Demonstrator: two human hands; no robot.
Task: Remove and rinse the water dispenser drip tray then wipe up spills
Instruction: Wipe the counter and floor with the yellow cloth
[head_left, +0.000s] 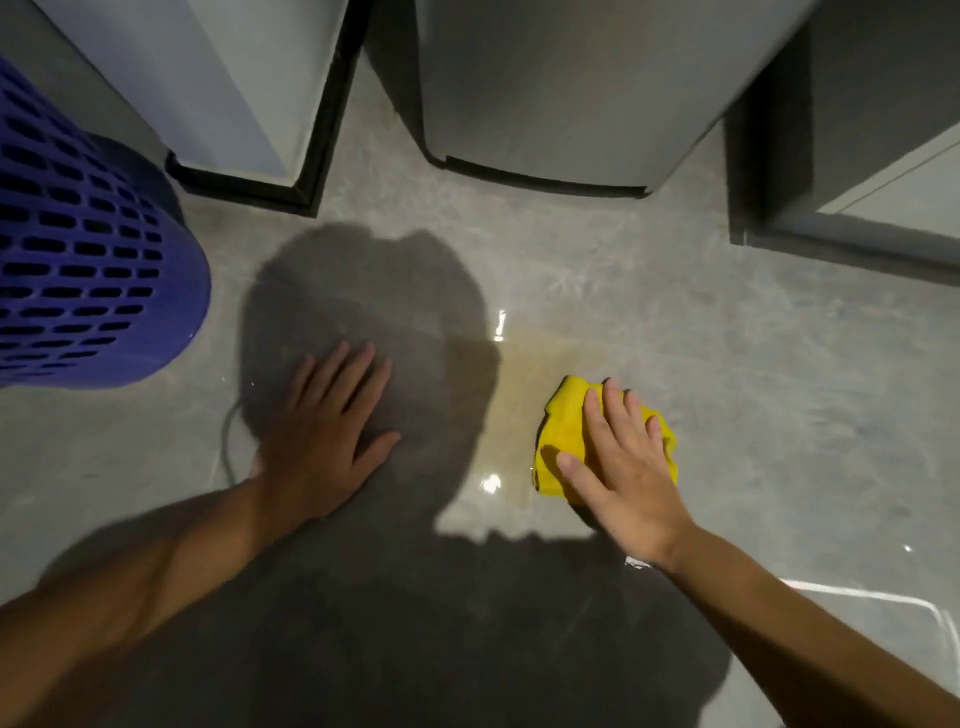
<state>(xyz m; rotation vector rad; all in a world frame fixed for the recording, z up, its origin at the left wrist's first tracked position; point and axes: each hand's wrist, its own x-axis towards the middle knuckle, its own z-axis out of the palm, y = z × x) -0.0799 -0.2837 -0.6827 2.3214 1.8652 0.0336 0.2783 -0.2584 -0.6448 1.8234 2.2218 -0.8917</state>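
My right hand (621, 457) presses flat on a crumpled yellow cloth (563, 421) lying on the grey tiled floor. A pale yellowish wet patch (524, 374) spreads just left of the cloth, with shiny glints of water around it. My left hand (327, 431) rests palm down on the floor to the left, fingers spread, holding nothing. The drip tray is not in sight.
A blue perforated plastic basket (78, 249) stands at the left. A white appliance base (545, 104) sits at the top centre, and a white cabinet (218, 88) with dark skirting beside it. More cabinetry (883, 156) fills the top right. My shadow darkens the floor centre.
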